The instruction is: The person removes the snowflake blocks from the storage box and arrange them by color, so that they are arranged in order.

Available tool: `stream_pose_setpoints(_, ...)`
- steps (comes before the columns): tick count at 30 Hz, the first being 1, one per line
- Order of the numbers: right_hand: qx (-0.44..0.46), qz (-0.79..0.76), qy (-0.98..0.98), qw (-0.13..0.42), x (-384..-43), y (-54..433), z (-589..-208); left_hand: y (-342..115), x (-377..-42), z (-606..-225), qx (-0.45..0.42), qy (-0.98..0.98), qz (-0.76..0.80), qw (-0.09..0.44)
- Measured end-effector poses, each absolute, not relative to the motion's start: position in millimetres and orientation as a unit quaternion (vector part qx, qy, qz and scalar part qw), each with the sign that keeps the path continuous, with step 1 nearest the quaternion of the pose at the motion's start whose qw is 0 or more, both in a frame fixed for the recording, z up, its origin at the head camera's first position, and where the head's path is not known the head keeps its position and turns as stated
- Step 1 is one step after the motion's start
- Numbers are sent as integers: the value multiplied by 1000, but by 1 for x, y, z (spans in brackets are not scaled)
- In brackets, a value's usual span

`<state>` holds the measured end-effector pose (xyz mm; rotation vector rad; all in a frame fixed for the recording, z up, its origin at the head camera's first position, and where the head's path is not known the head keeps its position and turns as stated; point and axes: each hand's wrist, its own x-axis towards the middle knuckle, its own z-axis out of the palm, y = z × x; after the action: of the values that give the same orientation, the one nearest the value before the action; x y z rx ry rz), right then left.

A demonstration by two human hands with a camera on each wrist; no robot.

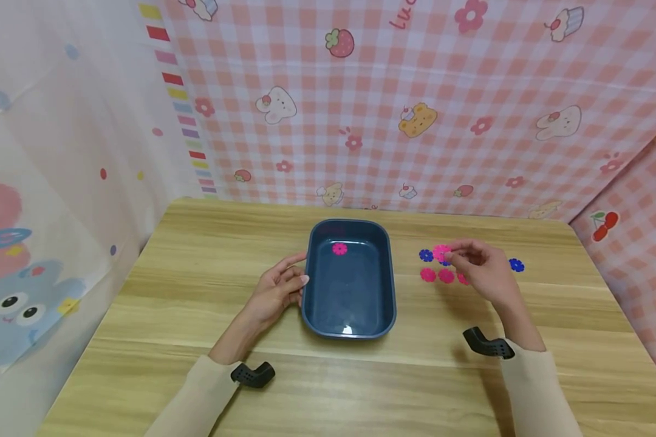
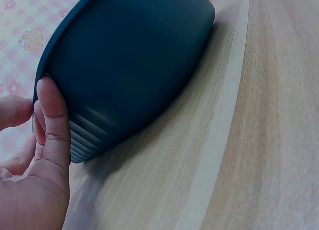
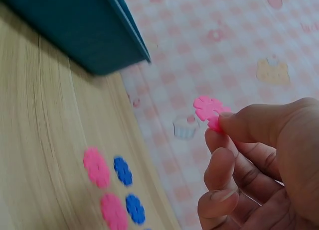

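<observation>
A dark blue rectangular tray (image 1: 350, 335) stands on the table with one pink flower-shaped plastic disc (image 1: 339, 249) inside, near its far end. My left hand (image 1: 276, 294) holds the tray's left side by the rim; in the left wrist view, fingers (image 2: 52, 105) touch its outer wall. Between thumb and fingertip, my right hand (image 1: 483, 270) pinches another pink disc (image 3: 208, 108), raised above the table to the right of the tray. Below and around that hand lie pink discs (image 1: 446, 276) and blue discs (image 1: 426, 255) in rows, some partly hidden by it.
A lone blue disc (image 1: 516, 264) lies right of my right hand. Behind the wood-grain table (image 1: 328, 388) hangs a pink checked cloth (image 1: 317, 139), with a white patterned cloth (image 1: 87, 152) on the left. Black wrist devices (image 1: 253, 375) sit on both sleeves.
</observation>
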<state>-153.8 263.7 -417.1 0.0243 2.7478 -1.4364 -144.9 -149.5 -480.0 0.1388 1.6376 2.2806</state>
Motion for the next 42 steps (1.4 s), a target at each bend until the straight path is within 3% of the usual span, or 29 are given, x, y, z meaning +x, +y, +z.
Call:
stream_pose_setpoints(13,59,-480,875,-8,-146,319,-434,-149,-145,-481,45,570,803,166)
stream_pose_setpoints(25,132,-464,876,1,-142,357,-457,-148,-145,-479,43,575,801,163)
stream_pose_setpoints(42,209,-323,923,19,-141,373,-470,-148,-145,-479,44,574,801,163)
